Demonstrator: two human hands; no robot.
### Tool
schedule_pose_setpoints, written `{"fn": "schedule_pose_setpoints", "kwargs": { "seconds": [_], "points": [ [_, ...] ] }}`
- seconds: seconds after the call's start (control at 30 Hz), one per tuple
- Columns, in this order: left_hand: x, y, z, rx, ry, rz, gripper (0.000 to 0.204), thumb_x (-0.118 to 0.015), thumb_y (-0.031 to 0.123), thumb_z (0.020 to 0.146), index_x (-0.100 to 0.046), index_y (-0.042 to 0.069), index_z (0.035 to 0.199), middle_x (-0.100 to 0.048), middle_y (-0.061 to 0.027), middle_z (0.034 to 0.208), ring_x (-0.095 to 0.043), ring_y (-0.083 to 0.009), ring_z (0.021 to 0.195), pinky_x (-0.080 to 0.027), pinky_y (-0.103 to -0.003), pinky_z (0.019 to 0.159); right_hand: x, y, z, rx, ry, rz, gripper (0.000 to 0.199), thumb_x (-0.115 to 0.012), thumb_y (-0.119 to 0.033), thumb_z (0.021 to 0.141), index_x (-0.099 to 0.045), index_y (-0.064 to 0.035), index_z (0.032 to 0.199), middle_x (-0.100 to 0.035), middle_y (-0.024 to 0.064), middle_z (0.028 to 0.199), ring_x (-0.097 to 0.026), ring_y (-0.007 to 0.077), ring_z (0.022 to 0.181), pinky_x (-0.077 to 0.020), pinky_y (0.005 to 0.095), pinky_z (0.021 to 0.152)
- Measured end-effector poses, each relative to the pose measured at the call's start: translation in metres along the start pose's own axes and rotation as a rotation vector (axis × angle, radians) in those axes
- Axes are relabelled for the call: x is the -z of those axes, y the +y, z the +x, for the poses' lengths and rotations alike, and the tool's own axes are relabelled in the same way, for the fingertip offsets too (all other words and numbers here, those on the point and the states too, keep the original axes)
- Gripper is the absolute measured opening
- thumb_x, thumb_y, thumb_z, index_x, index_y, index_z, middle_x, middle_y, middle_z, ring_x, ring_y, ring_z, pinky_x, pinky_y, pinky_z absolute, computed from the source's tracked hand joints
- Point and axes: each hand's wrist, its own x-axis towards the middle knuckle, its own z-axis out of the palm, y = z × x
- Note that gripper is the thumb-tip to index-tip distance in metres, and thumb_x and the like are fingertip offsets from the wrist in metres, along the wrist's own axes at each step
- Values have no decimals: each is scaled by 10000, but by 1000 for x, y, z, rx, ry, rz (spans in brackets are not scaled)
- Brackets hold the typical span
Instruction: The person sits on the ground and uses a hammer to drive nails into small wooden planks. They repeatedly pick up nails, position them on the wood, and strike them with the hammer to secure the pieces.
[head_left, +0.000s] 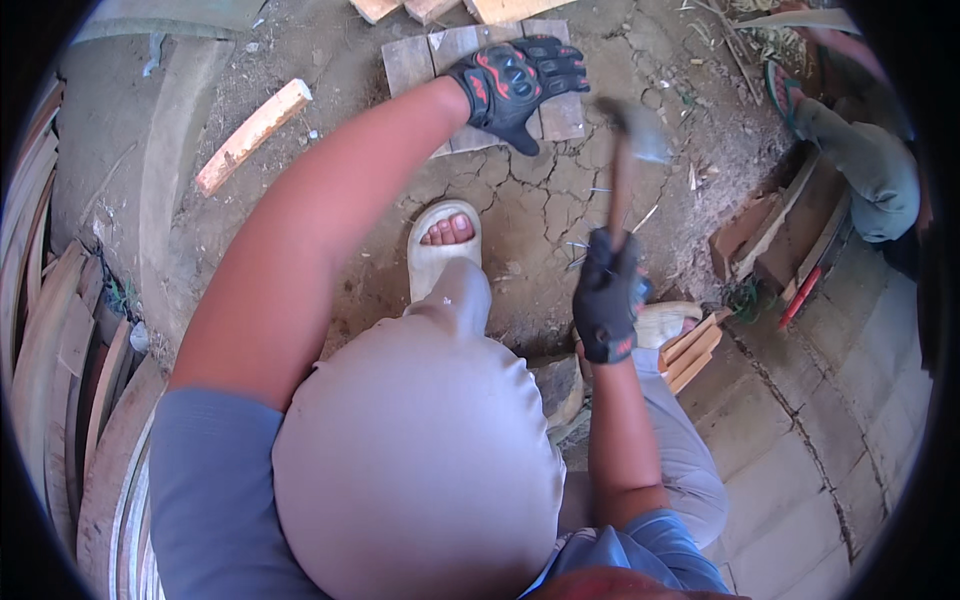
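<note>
The person squats over cracked, dry earth, and both hands wear black gloves. The left hand [515, 82], its glove marked with red, reaches out with fingers spread and presses flat on a small panel of pale wooden slats [420, 62] lying on the ground ahead. The right hand [607, 295] is closed tight around the wooden handle of a hammer [622, 165], which stands nearly upright, its metal head blurred just to the right of the panel and near the left hand.

A few thin nails [582, 250] lie scattered on the dirt close to the right hand. The person's foot in a pale sandal [443, 243] is planted on the ground between the two arms, toes pointing toward the panel. A loose length of reddish wood [252, 135] lies well to the left of the panel, and more pale boards [440, 8] sit just beyond its far edge.

Curved wooden staves [60, 340] are stacked along the left side. To the right, short wood offcuts [692, 350] lie beside the person's other foot, and another person's leg in grey cloth [870, 160] shows at the far right, near a pile of boards [785, 230].
</note>
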Motion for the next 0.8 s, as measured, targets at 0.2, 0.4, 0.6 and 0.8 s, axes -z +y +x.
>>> {"fn": "schedule_pose_setpoints", "kwargs": {
  "seconds": [0.2,0.4,0.6,0.8],
  "points": [
    [-1,-7,9,-48,63,-35,1077,-926,508,710,-474,166,1626,-448,-152,1698,-392,-334,1597,-266,-469,1361,-28,42,-6,-28,-190,-312,307,-551,-341,1118,-643,-54,1178,-690,248,876,-694,455,750,-536,523,672],
    [4,-3,12,-41,35,-88,1064,-910,552,726,-487,144,1613,-461,-150,1685,-385,-330,1599,-260,-481,1363,13,5,-12,110,129,89,322,-620,-328,1088,-693,-19,1143,-708,256,864,-697,496,787,-551,567,712],
    [8,1,9,3,-29,-46,1069,-897,582,743,-476,151,1626,-443,-154,1697,-372,-339,1604,-259,-481,1361,-3,29,6,-57,-164,-175,269,-635,-320,1070,-676,-55,1102,-710,270,936,-702,498,843,-542,570,739],
    [10,3,12,-33,2,-75,1055,-902,552,756,-472,144,1630,-445,-154,1694,-377,-338,1601,-261,-488,1358,-18,42,-2,74,95,29,349,-574,-394,1107,-659,-56,1100,-694,287,908,-702,514,836,-537,582,728]
  ]
}}
